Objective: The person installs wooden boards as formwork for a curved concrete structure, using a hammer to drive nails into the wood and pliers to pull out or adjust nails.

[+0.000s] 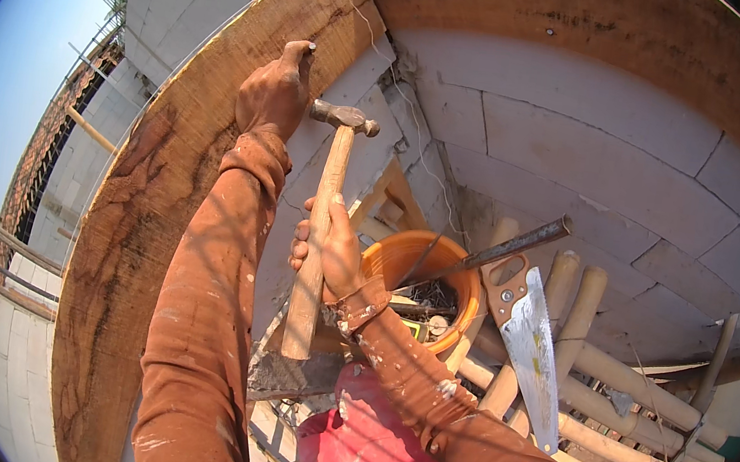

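Note:
With fingers pinched, my left hand (274, 97) holds a nail (312, 46) at the wooden board (155, 135); only the nail's pale head shows above the fingertips. My right hand (340, 250) is wrapped round the handle of a hammer (339, 158). Its metal head is raised just right of my left wrist, apart from the nail. Below and right of the hammer sits an orange bucket (462, 327) with loose nails or similar bits and a metal bar (526, 239) leaning out of it. A handsaw (532, 357) with a brown handle hangs by the bucket.
A second board (590, 22) meets the first at a corner above a pale block wall (566, 135). Thin string (419, 135) runs down the corner. Bamboo poles (623, 428) form scaffolding at lower right. A red cloth (364, 433) lies below my right arm.

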Available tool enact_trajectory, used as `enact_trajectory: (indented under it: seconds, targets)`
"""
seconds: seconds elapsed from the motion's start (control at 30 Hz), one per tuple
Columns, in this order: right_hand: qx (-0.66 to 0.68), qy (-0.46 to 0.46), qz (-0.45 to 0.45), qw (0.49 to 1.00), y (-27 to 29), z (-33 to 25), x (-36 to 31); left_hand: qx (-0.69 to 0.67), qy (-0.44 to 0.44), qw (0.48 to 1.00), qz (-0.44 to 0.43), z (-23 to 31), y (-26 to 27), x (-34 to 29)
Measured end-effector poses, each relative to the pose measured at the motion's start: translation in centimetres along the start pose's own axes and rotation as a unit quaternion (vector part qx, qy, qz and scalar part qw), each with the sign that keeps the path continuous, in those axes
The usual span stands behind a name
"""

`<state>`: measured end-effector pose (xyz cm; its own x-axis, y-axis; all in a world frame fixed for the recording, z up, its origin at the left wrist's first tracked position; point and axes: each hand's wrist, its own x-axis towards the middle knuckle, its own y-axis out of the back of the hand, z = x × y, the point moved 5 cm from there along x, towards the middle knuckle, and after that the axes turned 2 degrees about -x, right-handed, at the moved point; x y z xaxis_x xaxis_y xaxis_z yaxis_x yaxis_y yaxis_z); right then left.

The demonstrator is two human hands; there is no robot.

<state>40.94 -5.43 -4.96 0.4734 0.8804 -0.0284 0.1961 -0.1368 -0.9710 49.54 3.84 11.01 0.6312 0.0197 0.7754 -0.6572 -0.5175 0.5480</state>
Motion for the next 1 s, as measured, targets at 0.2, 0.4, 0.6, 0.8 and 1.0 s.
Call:
enact_trajectory:
  seconds: [0.2,0.4,0.6,0.8,1.0]
  targets:
    - [-0.246,0.144,0.053,0.957,-0.4,-2.8,-1.9,0.010,0.023,1.000,-0.013,0.0,0.2,0.1]
    - [-0.369,0.269,0.088,0.885,-0.6,-6.9,-2.3,0.039,0.012,0.999,-0.004,0.9,0.3,0.5]
    - [-0.401,0.289,0.101,0.863,-0.7,-10.0,-3.4,-0.034,-0.004,0.999,-0.038,1.4,-2.1,3.4]
    - [-0.501,0.337,0.110,0.790,-0.5,-12.6,-2.5,-0.023,0.029,0.998,-0.057,2.3,-2.9,4.9]
    - [-0.487,0.378,0.095,0.781,-2.2,-13.3,-1.8,0.009,0.026,0.997,-0.066,2.5,-3.1,5.0]
